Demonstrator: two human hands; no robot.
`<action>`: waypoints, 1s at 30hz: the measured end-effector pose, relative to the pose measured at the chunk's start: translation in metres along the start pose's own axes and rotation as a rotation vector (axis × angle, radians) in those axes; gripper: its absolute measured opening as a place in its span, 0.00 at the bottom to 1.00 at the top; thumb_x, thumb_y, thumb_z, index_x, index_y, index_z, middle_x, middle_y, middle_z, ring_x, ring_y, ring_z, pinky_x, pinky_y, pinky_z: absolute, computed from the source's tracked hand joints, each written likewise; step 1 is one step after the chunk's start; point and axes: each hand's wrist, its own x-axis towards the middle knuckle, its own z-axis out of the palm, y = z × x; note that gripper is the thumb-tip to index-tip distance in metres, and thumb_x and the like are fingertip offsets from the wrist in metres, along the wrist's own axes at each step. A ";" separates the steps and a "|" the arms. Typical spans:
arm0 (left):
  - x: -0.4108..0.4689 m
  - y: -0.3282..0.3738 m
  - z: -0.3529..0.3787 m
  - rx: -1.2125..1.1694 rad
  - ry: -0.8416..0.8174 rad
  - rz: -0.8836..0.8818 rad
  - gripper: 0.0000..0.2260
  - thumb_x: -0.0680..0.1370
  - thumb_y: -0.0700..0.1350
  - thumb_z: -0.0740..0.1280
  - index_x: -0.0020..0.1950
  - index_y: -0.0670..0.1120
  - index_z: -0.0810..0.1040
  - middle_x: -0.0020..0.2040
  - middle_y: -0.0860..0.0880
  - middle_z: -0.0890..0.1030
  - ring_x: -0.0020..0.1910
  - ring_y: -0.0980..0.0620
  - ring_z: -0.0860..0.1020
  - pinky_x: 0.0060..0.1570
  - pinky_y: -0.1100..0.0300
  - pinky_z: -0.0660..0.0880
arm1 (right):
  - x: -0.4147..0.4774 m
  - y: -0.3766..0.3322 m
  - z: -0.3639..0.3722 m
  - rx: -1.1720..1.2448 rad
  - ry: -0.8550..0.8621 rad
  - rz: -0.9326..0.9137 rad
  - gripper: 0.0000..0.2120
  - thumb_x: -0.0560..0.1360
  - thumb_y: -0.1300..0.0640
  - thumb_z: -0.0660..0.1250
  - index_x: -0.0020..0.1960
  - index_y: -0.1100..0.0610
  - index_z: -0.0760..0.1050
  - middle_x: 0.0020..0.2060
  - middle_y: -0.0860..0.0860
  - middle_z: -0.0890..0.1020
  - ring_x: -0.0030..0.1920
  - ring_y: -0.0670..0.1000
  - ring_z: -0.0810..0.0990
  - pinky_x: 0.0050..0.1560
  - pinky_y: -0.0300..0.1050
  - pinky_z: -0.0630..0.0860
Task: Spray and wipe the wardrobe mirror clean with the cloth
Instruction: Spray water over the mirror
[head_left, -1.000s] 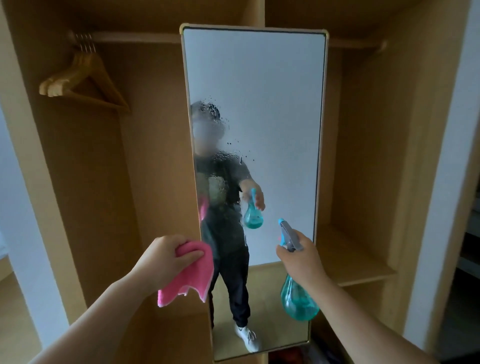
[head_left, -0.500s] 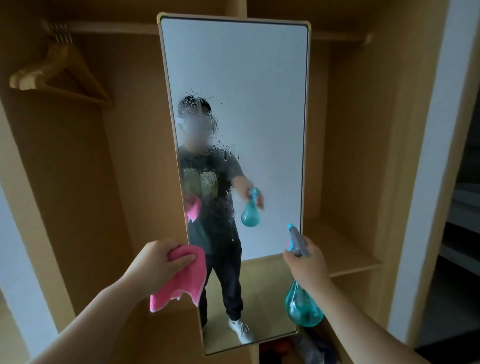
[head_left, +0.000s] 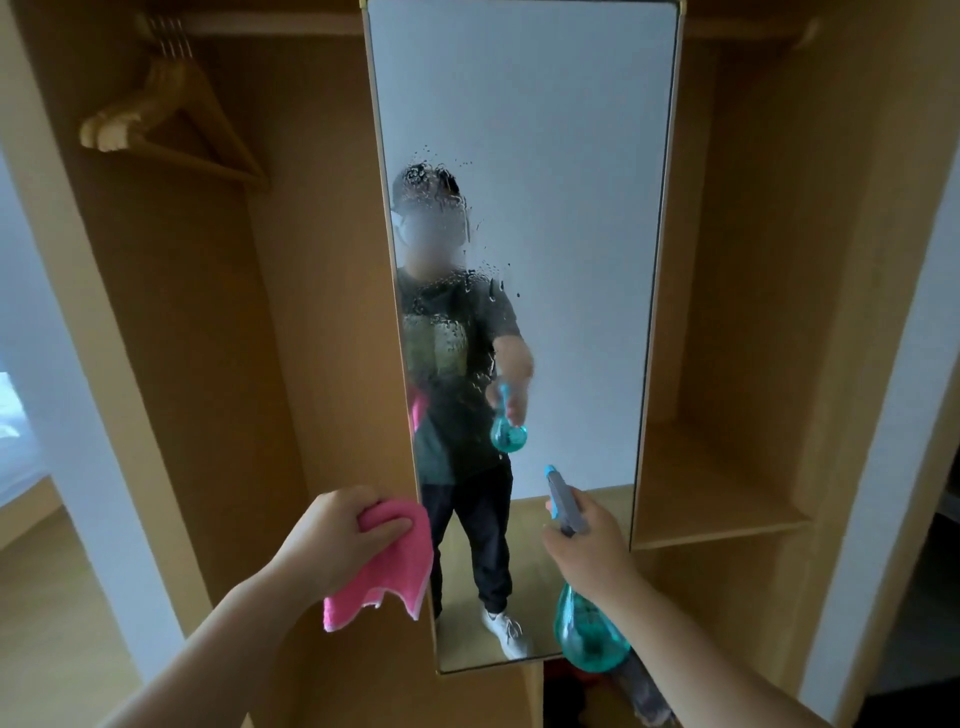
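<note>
A tall gold-framed mirror (head_left: 571, 182) stands upright in the middle of the open wooden wardrobe. Spray droplets cover its left middle part. My left hand (head_left: 332, 540) grips a pink cloth (head_left: 384, 571) just left of the mirror's lower edge, apart from the glass. My right hand (head_left: 587, 551) holds a teal spray bottle (head_left: 587, 634) by its neck in front of the mirror's lower right corner, with the blue-grey nozzle pointing up toward the glass. The mirror reflects me with both items.
Wooden hangers (head_left: 156, 119) hang on the rail at the upper left. A wooden shelf (head_left: 727, 514) sits to the right of the mirror. White wall edges (head_left: 883, 415) flank the wardrobe. Dark objects lie on the wardrobe floor under the mirror.
The view has shifted so the mirror sits higher and its top edge is cut off. Both hands have stayed low near the mirror's bottom, still holding the cloth and the bottle.
</note>
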 end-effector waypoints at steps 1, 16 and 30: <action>-0.001 -0.002 0.000 0.002 -0.001 -0.009 0.05 0.74 0.57 0.69 0.45 0.58 0.80 0.38 0.57 0.81 0.35 0.58 0.79 0.30 0.69 0.74 | 0.000 -0.001 0.005 0.009 -0.010 -0.005 0.08 0.74 0.66 0.64 0.53 0.63 0.74 0.33 0.53 0.70 0.30 0.46 0.69 0.31 0.34 0.69; -0.010 -0.005 0.010 0.002 -0.005 -0.025 0.07 0.74 0.56 0.69 0.45 0.55 0.81 0.38 0.56 0.81 0.36 0.57 0.78 0.37 0.59 0.79 | -0.003 0.000 0.044 0.037 0.024 0.004 0.10 0.74 0.62 0.65 0.36 0.52 0.70 0.27 0.46 0.68 0.27 0.45 0.67 0.28 0.33 0.65; -0.002 0.021 0.027 -0.006 -0.073 0.037 0.08 0.75 0.54 0.70 0.37 0.61 0.75 0.35 0.56 0.81 0.33 0.58 0.78 0.30 0.68 0.72 | -0.010 0.032 0.002 -0.008 0.116 0.091 0.08 0.74 0.64 0.64 0.41 0.51 0.73 0.30 0.51 0.72 0.29 0.46 0.69 0.27 0.31 0.67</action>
